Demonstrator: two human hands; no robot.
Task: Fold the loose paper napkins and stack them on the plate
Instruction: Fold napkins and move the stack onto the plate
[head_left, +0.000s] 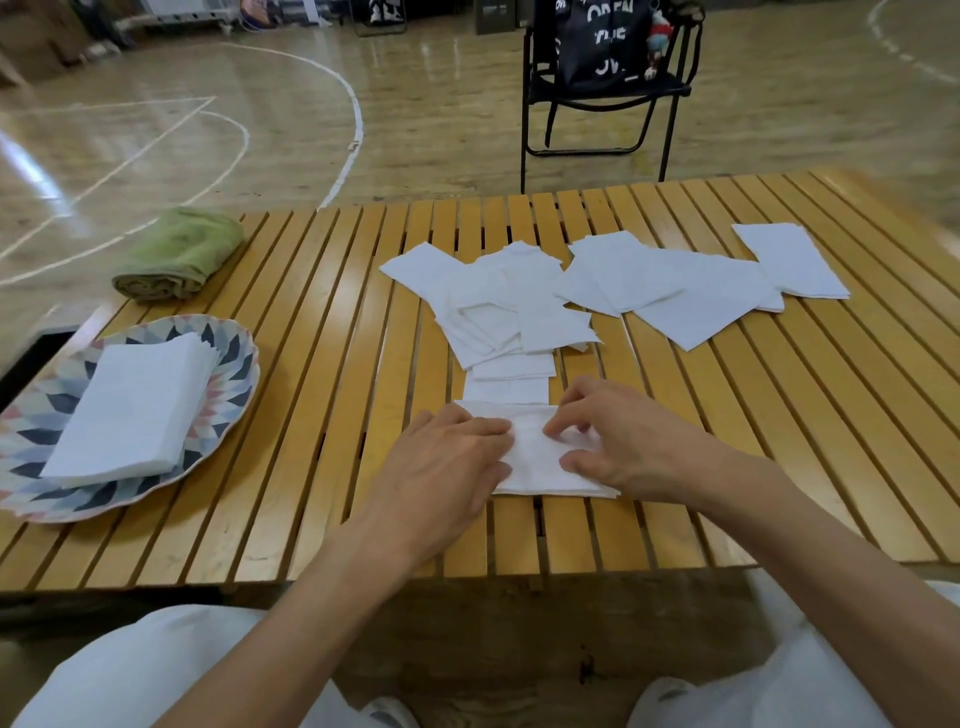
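Note:
A white paper napkin (535, 457) lies on the slatted wooden table near its front edge, between my two hands. My left hand (447, 467) rests flat on its left side with fingers straight. My right hand (618, 441) has its fingers bent, with fingertips and thumb pinching the napkin's right part. Beyond it, several loose white napkins (498, 312) lie in an overlapping pile, and more napkins (675, 286) spread to the right. A patterned plate (228, 364) at the left carries a stack of folded napkins (135, 410).
A rolled green towel (179, 254) lies at the table's (322, 415) back left corner. Behind the table stands a black folding chair (608, 93) with a dark bag on it, on a wooden gym floor. My white-clad knees show below the table edge.

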